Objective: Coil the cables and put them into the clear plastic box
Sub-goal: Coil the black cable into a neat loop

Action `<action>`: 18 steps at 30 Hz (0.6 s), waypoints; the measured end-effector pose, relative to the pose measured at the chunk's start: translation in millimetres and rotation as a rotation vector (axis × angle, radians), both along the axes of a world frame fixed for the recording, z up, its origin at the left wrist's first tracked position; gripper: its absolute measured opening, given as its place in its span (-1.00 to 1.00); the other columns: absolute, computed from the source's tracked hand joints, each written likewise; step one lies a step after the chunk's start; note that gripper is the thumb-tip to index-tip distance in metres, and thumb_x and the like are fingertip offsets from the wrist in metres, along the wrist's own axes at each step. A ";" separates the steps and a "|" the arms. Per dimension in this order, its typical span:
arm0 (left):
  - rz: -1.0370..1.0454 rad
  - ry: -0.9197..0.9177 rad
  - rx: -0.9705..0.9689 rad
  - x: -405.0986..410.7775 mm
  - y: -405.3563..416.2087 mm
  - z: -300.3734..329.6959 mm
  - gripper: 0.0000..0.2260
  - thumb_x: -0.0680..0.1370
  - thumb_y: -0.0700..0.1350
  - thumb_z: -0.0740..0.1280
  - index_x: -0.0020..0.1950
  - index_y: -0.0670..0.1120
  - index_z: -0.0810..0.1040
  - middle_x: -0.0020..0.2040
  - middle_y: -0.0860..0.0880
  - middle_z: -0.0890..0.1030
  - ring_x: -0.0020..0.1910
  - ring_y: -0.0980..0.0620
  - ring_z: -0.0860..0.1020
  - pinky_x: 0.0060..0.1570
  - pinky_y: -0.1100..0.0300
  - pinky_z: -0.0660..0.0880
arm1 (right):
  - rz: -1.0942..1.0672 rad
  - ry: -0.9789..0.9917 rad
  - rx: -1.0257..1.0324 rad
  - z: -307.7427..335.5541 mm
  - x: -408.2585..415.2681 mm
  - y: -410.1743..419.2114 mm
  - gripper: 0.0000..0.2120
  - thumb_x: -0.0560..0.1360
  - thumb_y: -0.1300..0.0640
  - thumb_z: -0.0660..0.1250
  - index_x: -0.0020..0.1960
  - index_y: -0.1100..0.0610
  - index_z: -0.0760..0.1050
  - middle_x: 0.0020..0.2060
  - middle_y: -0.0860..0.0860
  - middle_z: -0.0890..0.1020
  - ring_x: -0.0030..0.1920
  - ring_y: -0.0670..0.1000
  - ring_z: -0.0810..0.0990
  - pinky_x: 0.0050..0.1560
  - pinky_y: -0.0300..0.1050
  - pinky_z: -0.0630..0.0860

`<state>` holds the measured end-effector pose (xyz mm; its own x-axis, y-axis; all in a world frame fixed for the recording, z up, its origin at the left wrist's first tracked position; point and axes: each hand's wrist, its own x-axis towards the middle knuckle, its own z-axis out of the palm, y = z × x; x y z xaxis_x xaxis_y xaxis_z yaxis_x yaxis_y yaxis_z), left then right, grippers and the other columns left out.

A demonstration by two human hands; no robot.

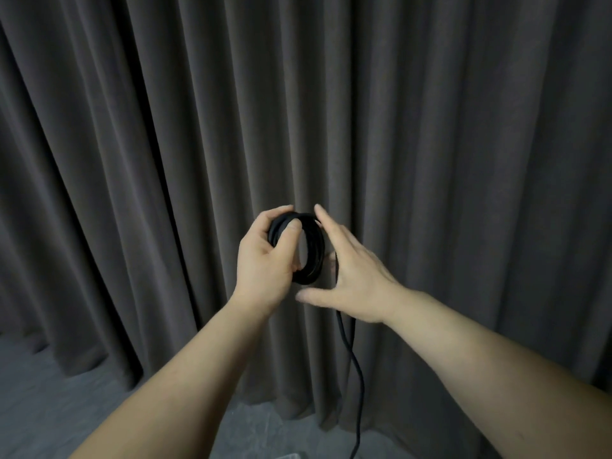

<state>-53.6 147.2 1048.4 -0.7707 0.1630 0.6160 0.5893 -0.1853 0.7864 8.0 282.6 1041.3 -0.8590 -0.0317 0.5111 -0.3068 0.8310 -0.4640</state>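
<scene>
A black cable (314, 250) is wound into a small round coil held up in front of the curtain. My left hand (268, 256) grips the coil's left side, thumb pressed over the loops. My right hand (351, 273) lies against the coil's right side with straight, spread fingers. The cable's loose tail (356, 369) hangs from under my right hand down toward the floor. Only a pale corner (291, 455) at the bottom edge may be the clear plastic box; I cannot tell.
A dark grey pleated curtain (430, 127) fills the background close behind the hands. Grey carpet floor (66, 392) shows at the lower left and bottom.
</scene>
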 end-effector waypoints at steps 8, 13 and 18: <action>-0.124 0.027 -0.011 17.9 3.0 -0.7 -0.77 0.58 -0.23 0.32 0.23 -0.05 0.50 -0.18 0.01 0.58 -0.26 0.18 0.59 -0.26 0.37 0.49 | -0.032 0.037 -0.159 2.2 -1.1 4.5 0.05 0.20 -0.12 0.57 0.49 -0.32 -0.01 0.22 -0.10 0.58 0.20 -0.11 0.54 0.21 -0.19 0.48; -0.237 0.061 -0.037 24.5 -1.3 1.0 -0.69 0.56 -0.32 0.31 0.28 -0.09 0.44 -0.13 -0.01 0.58 -0.23 0.20 0.58 -0.17 0.34 0.52 | 0.109 0.024 -0.322 -1.8 -6.5 12.4 0.02 0.10 -0.10 0.58 0.42 -0.39 0.12 0.08 -0.14 0.65 0.05 -0.13 0.64 0.20 -0.02 0.54; -0.211 0.076 -0.037 24.7 -4.7 4.3 -0.71 0.58 -0.27 0.32 0.28 -0.07 0.46 -0.27 0.01 0.53 -0.39 0.13 0.51 -0.22 0.26 0.55 | 0.168 -0.004 -0.371 2.0 -8.9 11.3 0.00 0.07 -0.06 0.57 0.38 -0.44 0.15 -0.06 -0.12 0.68 -0.12 -0.18 0.62 0.18 0.06 0.55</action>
<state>-28.8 142.5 1052.7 -0.6686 0.3397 0.6615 0.5982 -0.2827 0.7498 -0.9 293.9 1043.3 -0.8596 0.0144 0.5108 -0.4214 0.5454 -0.7246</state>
